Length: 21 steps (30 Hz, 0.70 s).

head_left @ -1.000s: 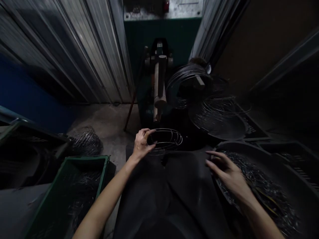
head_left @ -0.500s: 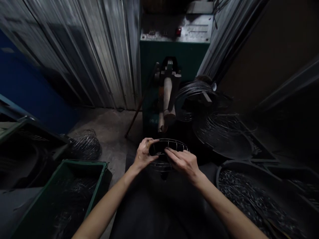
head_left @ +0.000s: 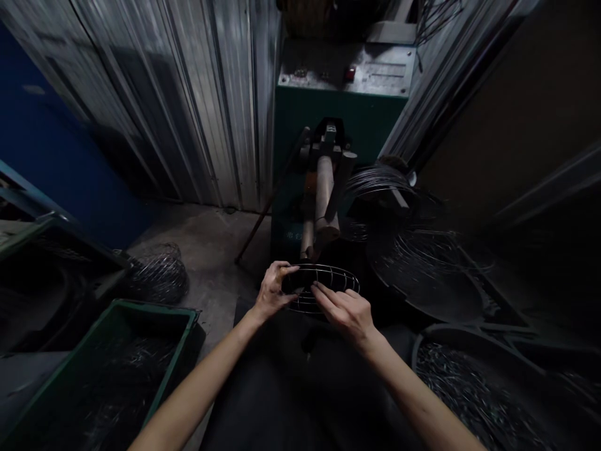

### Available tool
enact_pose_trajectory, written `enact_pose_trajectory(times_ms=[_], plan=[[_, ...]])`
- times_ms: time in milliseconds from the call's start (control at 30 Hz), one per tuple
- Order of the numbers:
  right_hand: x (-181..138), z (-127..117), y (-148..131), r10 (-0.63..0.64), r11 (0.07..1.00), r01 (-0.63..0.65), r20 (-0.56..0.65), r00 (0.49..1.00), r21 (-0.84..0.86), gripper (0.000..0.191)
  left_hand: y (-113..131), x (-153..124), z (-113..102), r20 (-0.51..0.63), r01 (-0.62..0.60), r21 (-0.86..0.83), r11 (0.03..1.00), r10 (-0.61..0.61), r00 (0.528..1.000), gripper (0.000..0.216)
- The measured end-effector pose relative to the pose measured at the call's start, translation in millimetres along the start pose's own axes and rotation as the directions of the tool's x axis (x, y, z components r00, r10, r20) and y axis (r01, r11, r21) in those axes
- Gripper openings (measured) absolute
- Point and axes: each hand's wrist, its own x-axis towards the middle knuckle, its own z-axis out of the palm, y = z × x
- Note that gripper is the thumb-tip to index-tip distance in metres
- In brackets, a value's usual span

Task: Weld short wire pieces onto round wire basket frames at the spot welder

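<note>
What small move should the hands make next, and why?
Perhaps ease the wire frame toward the lower metal rod: the left hand holds its left side, the right hand is at its near side, and the rod's end shows just above it in view.

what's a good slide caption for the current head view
Round wire frame in a left-hand grip, right hand against it, in front of a green machine.

We've got bare forearms (head_left: 204, 376), slim, narrowing to the wrists. Left hand (head_left: 271, 291) and right hand (head_left: 350, 315) bare too. Black apron-like garment (head_left: 300, 401) over our lap, details lost in shadow.
</note>
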Motion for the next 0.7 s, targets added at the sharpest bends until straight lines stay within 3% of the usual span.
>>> enact_pose_trajectory(times_ms=[233, 700], plan=[[-0.6, 10.8, 0.4, 0.014, 1.000, -0.014, 0.015, 1.000, -0.016, 0.037, -11.1, 3.3, 6.2, -0.030, -0.007, 0.024, 1.000, 0.008, 1.000, 0.053], [3.0, 31.9, 13.1, -0.014, 1.000, 0.014, -0.008, 1.000, -0.009, 0.030, -26.3, 13.1, 6.8, -0.042, -0.074, 0.054, 0.996, 0.076, 0.996, 0.052]])
